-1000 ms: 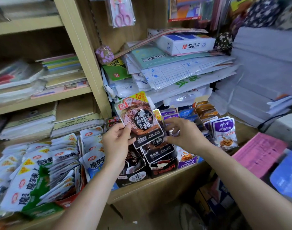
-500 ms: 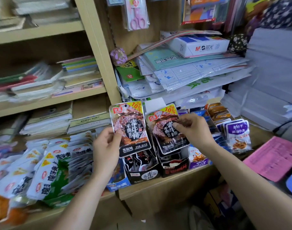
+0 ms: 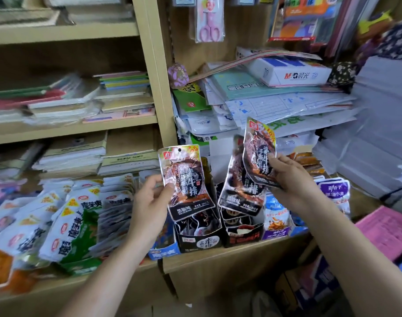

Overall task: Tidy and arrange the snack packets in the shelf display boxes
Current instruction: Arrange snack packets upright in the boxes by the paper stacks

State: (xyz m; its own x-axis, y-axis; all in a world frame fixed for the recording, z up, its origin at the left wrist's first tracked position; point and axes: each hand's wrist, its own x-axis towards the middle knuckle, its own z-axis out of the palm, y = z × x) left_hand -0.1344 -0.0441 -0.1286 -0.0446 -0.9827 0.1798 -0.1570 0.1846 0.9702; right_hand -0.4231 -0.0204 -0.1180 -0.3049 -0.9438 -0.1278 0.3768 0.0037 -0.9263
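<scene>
The fingers point(image 3: 154, 179) of the left hand point(image 3: 147, 207) are curled round a black packet point(image 3: 186, 179). The thumb lies on its front near the left edge, and the packet is held upright just left of the frame's centre. The fingers point(image 3: 275, 158) of the right hand point(image 3: 296, 183) pinch a second packet point(image 3: 259, 154) of the same kind by its right edge. It sits right of centre, higher up and slightly tilted. A third packet point(image 3: 241, 193) shows just below and behind the second; whether the right hand grips it too cannot be told.

Under the black packet a black box point(image 3: 201, 242) stands on the shelf point(image 3: 218, 259) with more dark packets inside, and the held packet's lower edge overlaps the box's top. Just right of it is a second box point(image 3: 243, 236), also black, below the third packet. Further right, a purple box point(image 3: 276, 234) holds blue-and-white packets point(image 3: 275, 213), and purple packets point(image 3: 334, 193) stand beyond the right wrist.

At the lower left of the frame, white packets point(image 3: 65, 216) lie in slanting rows. Above centre, a heap of papers point(image 3: 275, 106) carries a white carton point(image 3: 293, 72). Pink scissors point(image 3: 210, 21) hang at the top, and pink sheets point(image 3: 387, 227) lie at the right edge.
</scene>
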